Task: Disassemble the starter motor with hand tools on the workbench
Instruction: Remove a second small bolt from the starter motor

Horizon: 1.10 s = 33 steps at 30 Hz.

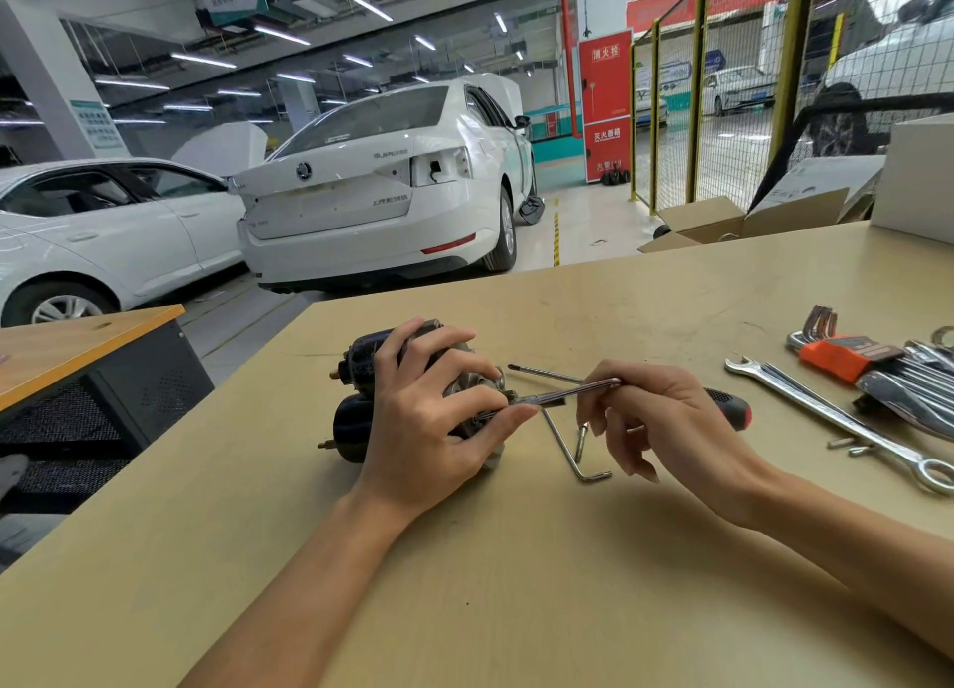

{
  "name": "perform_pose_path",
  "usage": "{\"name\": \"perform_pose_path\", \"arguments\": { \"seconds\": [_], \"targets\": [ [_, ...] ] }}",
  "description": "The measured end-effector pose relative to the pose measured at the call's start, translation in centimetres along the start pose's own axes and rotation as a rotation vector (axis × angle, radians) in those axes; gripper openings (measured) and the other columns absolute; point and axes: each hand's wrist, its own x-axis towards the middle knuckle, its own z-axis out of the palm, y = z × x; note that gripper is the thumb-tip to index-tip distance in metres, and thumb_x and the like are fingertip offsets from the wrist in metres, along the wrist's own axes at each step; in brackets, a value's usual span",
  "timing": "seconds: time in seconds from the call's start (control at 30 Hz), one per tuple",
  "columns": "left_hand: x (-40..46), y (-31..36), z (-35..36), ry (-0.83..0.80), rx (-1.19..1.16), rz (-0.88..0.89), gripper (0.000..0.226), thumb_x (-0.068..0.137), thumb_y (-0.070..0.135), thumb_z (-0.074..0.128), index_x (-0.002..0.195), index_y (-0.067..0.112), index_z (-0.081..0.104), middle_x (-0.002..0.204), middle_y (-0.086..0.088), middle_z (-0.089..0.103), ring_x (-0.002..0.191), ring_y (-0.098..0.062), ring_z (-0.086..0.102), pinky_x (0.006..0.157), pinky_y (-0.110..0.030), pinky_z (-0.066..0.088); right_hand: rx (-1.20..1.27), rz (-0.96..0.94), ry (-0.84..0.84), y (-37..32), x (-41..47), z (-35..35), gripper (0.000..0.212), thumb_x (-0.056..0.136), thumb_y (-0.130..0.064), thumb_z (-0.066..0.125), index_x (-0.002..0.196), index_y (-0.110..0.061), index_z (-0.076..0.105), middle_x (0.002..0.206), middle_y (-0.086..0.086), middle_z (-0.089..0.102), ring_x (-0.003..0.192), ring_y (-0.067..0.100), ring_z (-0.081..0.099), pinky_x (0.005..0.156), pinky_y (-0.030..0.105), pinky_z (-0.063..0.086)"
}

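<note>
The dark starter motor [356,424] lies on its side on the tan workbench [516,558], terminals pointing left. My left hand [428,419] wraps over its metal end housing, thumb and forefinger steadying the tip of a thin hex key [568,391]. My right hand [666,419] pinches the key's bent end between thumb and forefinger, the other fingers hanging loose. The key runs from my right fingers to the motor's right face.
A second L-shaped hex key [573,455] and a bolt [581,439] lie just below the tool. A red-and-black screwdriver [722,403] sits behind my right hand. A combination wrench [836,424], an orange hex key holder [836,357] and more wrenches lie at the right. Boxes stand at the far edge.
</note>
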Motion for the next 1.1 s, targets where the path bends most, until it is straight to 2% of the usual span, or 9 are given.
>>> {"name": "perform_pose_path", "arguments": {
  "seconds": [0.13, 0.27, 0.37, 0.47, 0.6, 0.73, 0.83, 1.0, 1.1],
  "targets": [
    [0.0, 0.1, 0.0, -0.001, 0.002, -0.017, 0.038, 0.089, 0.043, 0.069, 0.062, 0.017, 0.074, 0.084, 0.005, 0.072, 0.106, -0.023, 0.061, 0.109, -0.045, 0.032, 0.028, 0.075, 0.066, 0.3, 0.0, 0.2, 0.033, 0.101, -0.007, 0.041, 0.085, -0.016, 0.068, 0.06, 0.002, 0.052, 0.042, 0.018, 0.042, 0.038, 0.021, 0.03],
    [0.0, 0.1, 0.0, 0.004, -0.002, -0.02, 0.039, 0.09, 0.043, 0.068, 0.062, 0.016, 0.074, 0.084, 0.005, 0.073, 0.106, -0.022, 0.061, 0.109, -0.045, 0.033, 0.202, 0.261, 0.048, 0.0, 0.1, 0.3, 0.04, 0.094, -0.019, 0.042, 0.056, -0.014, 0.054, 0.051, 0.004, 0.035, 0.037, 0.016, 0.032, 0.037, 0.017, 0.024],
    [0.0, 0.1, 0.0, 0.001, -0.004, -0.028, 0.037, 0.089, 0.042, 0.069, 0.063, 0.016, 0.074, 0.084, 0.005, 0.073, 0.106, -0.022, 0.061, 0.11, -0.044, 0.032, 0.395, 0.292, -0.029, -0.7, 0.0, 0.3, 0.031, 0.081, -0.032, 0.048, 0.054, -0.017, 0.049, 0.05, -0.001, 0.029, 0.037, 0.014, 0.029, 0.034, 0.018, 0.024],
    [0.0, 0.0, 0.1, 0.006, 0.0, -0.025, 0.037, 0.089, 0.042, 0.069, 0.063, 0.016, 0.074, 0.084, 0.005, 0.073, 0.107, -0.021, 0.061, 0.11, -0.044, 0.032, 0.439, 0.344, -0.049, -1.2, -0.1, 0.3, 0.039, 0.072, -0.049, 0.062, 0.054, -0.018, 0.047, 0.053, -0.001, 0.027, 0.039, 0.013, 0.027, 0.032, 0.02, 0.024],
    [0.0, 0.1, 0.1, -0.001, 0.003, -0.025, 0.039, 0.089, 0.043, 0.069, 0.062, 0.016, 0.074, 0.084, 0.005, 0.072, 0.107, -0.022, 0.06, 0.109, -0.045, 0.032, 0.357, 0.443, -0.019, -1.2, -0.2, 0.3, 0.048, 0.084, -0.046, 0.059, 0.051, -0.019, 0.037, 0.049, -0.004, 0.023, 0.039, 0.013, 0.023, 0.033, 0.02, 0.022],
    [0.0, 0.1, -0.1, -0.011, 0.007, -0.021, 0.039, 0.087, 0.045, 0.07, 0.062, 0.016, 0.074, 0.084, 0.004, 0.073, 0.108, -0.022, 0.06, 0.109, -0.046, 0.033, 0.248, 0.35, 0.016, -1.3, -0.2, 0.6, 0.044, 0.093, -0.031, 0.049, 0.052, -0.02, 0.038, 0.049, -0.003, 0.025, 0.041, 0.014, 0.023, 0.035, 0.021, 0.023],
    [0.1, 0.1, -0.2, -0.013, 0.006, -0.017, 0.041, 0.087, 0.047, 0.07, 0.062, 0.015, 0.073, 0.084, 0.004, 0.073, 0.108, -0.023, 0.061, 0.109, -0.048, 0.033, 0.089, 0.162, 0.017, -1.3, -0.4, 0.8, 0.044, 0.1, -0.023, 0.047, 0.056, -0.016, 0.043, 0.048, -0.004, 0.033, 0.042, 0.013, 0.029, 0.038, 0.018, 0.027],
    [0.1, 0.6, -0.1, 0.01, -0.026, -0.053, 0.043, 0.086, 0.049, 0.07, 0.06, 0.016, 0.073, 0.081, 0.004, 0.072, 0.106, -0.023, 0.062, 0.109, -0.045, 0.032, -0.263, -0.154, 0.034, -0.5, -0.9, 0.7, 0.043, 0.102, -0.036, 0.046, 0.066, -0.011, 0.05, 0.048, -0.008, 0.046, 0.045, 0.006, 0.039, 0.048, 0.018, 0.034],
    [0.2, 0.6, 0.0, 0.011, -0.034, -0.059, 0.043, 0.087, 0.05, 0.069, 0.06, 0.016, 0.074, 0.081, 0.005, 0.072, 0.105, -0.023, 0.062, 0.107, -0.047, 0.034, -0.353, -0.24, 0.062, -0.5, -0.9, 0.7, 0.043, 0.096, -0.045, 0.043, 0.073, -0.011, 0.055, 0.058, 0.001, 0.056, 0.048, 0.006, 0.043, 0.051, 0.016, 0.034]
  ]
}}
